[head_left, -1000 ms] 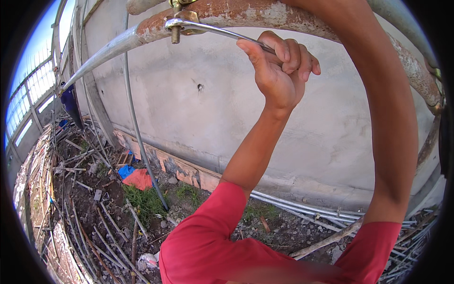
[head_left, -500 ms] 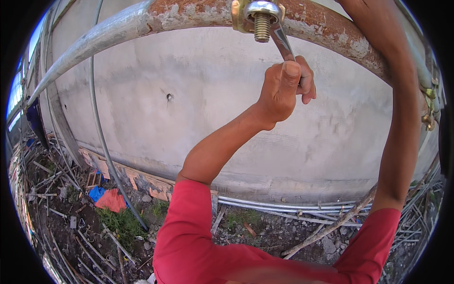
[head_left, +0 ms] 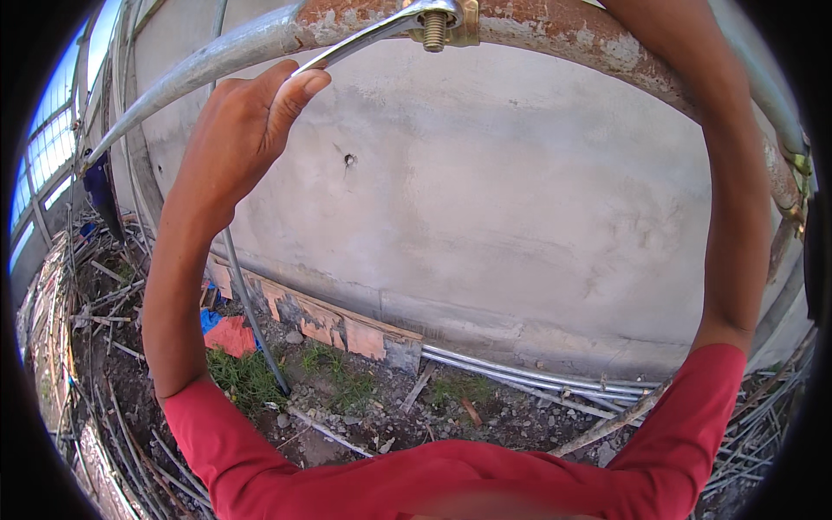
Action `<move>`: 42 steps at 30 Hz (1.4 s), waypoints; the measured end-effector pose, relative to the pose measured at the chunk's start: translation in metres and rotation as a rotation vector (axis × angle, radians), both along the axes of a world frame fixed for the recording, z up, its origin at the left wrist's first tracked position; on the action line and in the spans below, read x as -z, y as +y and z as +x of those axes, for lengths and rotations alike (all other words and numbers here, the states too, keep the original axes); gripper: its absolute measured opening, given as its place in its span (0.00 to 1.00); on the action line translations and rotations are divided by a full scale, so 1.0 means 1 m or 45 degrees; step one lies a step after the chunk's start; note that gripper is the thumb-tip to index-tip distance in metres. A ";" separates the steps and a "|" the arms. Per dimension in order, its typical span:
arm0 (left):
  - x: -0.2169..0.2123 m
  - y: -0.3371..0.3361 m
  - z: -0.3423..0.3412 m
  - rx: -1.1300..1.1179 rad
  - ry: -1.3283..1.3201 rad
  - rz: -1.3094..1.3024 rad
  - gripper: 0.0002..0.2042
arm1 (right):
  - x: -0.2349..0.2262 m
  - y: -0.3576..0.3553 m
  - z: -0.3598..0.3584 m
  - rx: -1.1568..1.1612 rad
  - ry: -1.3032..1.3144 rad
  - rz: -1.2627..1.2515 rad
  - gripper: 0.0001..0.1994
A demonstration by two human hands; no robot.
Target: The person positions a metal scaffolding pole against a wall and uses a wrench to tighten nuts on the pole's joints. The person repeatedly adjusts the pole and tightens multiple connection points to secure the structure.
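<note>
My left hand (head_left: 238, 126) is closed around the handle of a shiny metal wrench (head_left: 368, 36), thumb lying along it. The wrench's head fits around the nut on a threaded bolt (head_left: 434, 35). That bolt belongs to a brass-coloured scaffold clamp (head_left: 469, 22) on a rusty, paint-flecked horizontal pipe (head_left: 572, 42). Up past the right part of this pipe reaches my right forearm (head_left: 732, 173); the hand itself is beyond the top edge of the picture.
A grey plastered wall (head_left: 520, 199) stands behind the pipe. Another clamp (head_left: 793, 212) sits at the far right. Below lie metal pipes (head_left: 529, 371), a wooden pole (head_left: 598, 433), rubble and grass (head_left: 243, 381). A thin slanting pole (head_left: 251, 312) rises at the left.
My left hand has swung the wrench handle from below right of the bolt to its left. The view has shifted a little; my right arm stays raised at the pipe.
</note>
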State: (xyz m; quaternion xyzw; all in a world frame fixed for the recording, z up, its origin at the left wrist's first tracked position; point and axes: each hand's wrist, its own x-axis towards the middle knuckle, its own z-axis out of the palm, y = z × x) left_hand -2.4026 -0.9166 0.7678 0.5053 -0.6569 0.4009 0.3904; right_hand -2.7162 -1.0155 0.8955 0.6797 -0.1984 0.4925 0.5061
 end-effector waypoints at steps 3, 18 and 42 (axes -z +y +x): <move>-0.003 -0.002 -0.013 -0.037 0.051 0.023 0.30 | -0.003 0.003 -0.004 0.073 0.046 0.183 0.35; 0.081 -0.152 -0.129 1.762 0.967 0.057 0.33 | -0.008 -0.011 -0.001 -0.136 0.121 -0.011 0.29; 0.048 -0.162 -0.098 1.592 0.532 0.130 0.33 | -0.004 -0.002 0.002 0.075 -0.098 0.048 0.42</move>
